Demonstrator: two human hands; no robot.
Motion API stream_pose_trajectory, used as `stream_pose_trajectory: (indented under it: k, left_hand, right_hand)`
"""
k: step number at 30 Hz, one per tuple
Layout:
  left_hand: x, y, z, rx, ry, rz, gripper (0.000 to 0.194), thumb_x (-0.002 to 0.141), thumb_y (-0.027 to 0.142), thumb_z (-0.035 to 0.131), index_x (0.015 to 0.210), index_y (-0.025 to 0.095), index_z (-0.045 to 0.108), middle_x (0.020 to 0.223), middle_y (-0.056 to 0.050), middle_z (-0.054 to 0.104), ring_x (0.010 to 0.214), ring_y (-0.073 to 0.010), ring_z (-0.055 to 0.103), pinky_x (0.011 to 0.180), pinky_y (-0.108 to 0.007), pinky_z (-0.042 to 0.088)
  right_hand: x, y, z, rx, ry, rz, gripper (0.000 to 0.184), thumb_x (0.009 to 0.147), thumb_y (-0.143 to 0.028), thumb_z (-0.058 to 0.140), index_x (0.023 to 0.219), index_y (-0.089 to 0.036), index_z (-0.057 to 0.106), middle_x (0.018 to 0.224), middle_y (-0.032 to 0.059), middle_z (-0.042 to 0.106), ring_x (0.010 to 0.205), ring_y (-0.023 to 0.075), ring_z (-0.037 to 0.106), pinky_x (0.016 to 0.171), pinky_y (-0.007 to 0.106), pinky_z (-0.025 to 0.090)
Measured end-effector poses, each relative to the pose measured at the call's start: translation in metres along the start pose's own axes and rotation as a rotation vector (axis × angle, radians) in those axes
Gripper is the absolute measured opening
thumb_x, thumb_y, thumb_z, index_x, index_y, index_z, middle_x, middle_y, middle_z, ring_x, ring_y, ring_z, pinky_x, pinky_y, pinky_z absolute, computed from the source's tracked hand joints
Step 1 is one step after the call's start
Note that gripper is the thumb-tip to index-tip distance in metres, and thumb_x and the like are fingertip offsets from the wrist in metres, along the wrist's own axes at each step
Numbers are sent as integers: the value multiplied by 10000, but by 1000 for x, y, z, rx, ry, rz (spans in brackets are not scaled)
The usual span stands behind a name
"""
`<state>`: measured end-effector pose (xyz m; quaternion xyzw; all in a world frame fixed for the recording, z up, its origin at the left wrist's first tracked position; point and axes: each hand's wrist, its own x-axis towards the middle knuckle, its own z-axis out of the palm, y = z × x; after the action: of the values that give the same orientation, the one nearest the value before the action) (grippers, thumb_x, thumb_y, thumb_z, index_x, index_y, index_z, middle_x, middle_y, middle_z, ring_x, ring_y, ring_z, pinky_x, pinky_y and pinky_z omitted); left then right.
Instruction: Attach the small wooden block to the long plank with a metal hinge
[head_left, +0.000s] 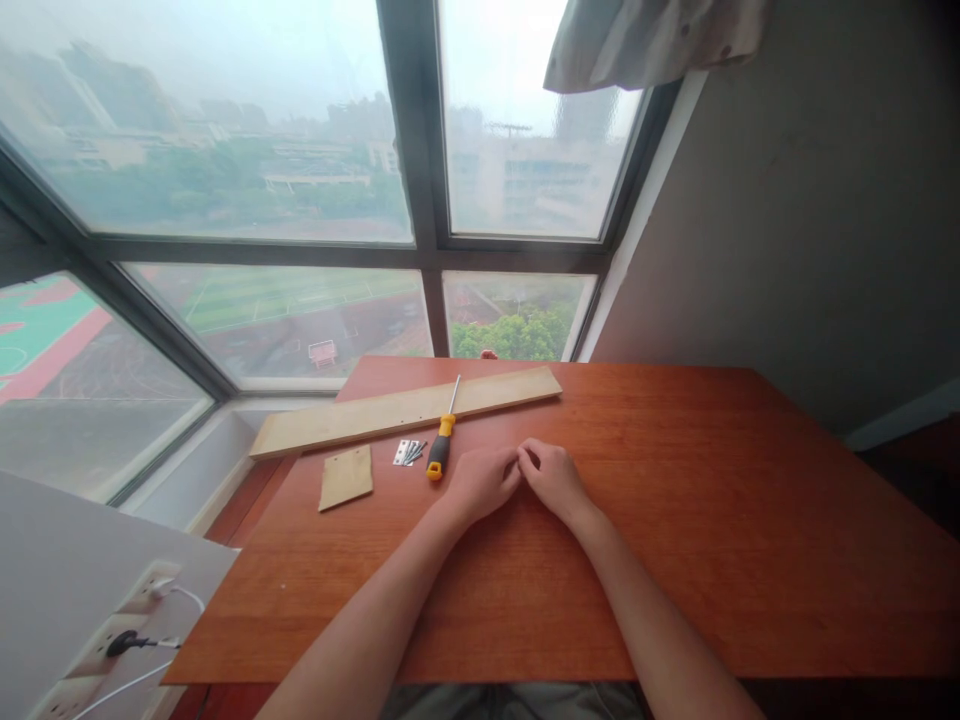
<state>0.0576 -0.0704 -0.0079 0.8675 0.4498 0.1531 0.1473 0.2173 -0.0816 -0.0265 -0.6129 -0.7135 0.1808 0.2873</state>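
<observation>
My left hand [487, 482] rests on the wooden tabletop with its fingers curled closed. Against its fingertips sits my right hand [553, 478], also closed, thumb and forefinger curled round a small gap. I see nothing held in either one. Just left of my left hand lies a screwdriver [441, 445] with a yellow and black handle, its shaft across a long wooden board [360, 425]. Beside the handle are a white metal hinge or plate [400, 453] and several screws [415, 453]. A small square wooden piece [346, 478] with holes near its top edge lies farther left.
The reddish-brown table [712, 520] stands against large windows [315, 320]. The long board's left end juts past the table's left edge. Wall sockets [120, 635] with plugged-in cables are at lower left. A grey wall [772, 220] rises at the right, with a curtain [652, 40] above.
</observation>
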Motion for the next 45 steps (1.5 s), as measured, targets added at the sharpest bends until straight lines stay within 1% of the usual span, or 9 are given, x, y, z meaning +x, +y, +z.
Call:
stream_pose_trajectory:
  k: [7, 12, 19, 24, 33, 38, 45]
  left_hand:
    - [0, 1, -1, -10, 2, -15, 205, 928, 286, 468, 937, 217, 660, 942, -52, 739, 835, -200, 670, 694, -266, 428]
    - [0, 0, -1, -7, 4, 0, 204, 929, 283, 461, 919, 222, 656, 926, -44, 740, 812, -200, 671, 670, -262, 420]
    - [0, 0, -1, -13, 1, -14, 204, 925, 276, 465, 935, 219, 660, 947, -50, 741, 839, -198, 671, 696, -259, 427]
    - [1, -1, -1, -15, -8, -3, 220, 936, 289, 454, 959, 229, 664, 927, -45, 743, 829, -203, 676, 700, -262, 430]
    - [2, -1, -2, -3, 7, -7, 212, 930, 294, 458, 924, 228, 659, 915, -36, 745, 810, -203, 678, 643, -259, 394]
    - [2, -1, -4, 8, -12, -19, 207, 927, 295, 466, 908, 224, 659, 908, -40, 745, 804, -204, 675, 642, -261, 392]
    - [3, 0, -4, 13, -32, -33, 230, 925, 318, 465, 941, 229, 676, 908, -47, 742, 815, -211, 672, 666, -261, 410]
  right_hand:
    - [1, -1, 1, -3, -2, 7, 250, 919, -289, 453, 773, -226, 646, 771, 38, 715, 723, 179, 630, 666, 257, 380]
    - [1, -1, 1, -8, -1, 5, 249, 917, -284, 454, 762, -227, 640, 773, 39, 715, 732, 179, 633, 673, 255, 380]
    - [1, -2, 2, -26, 0, 16, 247, 919, -286, 460, 770, -229, 649, 776, 36, 718, 732, 175, 633, 665, 249, 376]
    - [1, -2, 4, -52, 15, 38, 243, 917, -286, 465, 765, -230, 646, 783, 43, 721, 731, 179, 627, 648, 253, 357]
    - [2, -1, 5, -67, 14, 49, 248, 921, -307, 450, 758, -241, 626, 762, 30, 709, 708, 172, 613, 612, 255, 322]
    - [2, -1, 5, -66, 12, 50, 253, 926, -314, 440, 763, -240, 618, 765, 31, 707, 715, 172, 611, 613, 260, 311]
    - [2, 1, 6, -69, 8, 43, 259, 925, -308, 431, 761, -229, 615, 770, 37, 703, 718, 172, 602, 614, 264, 299]
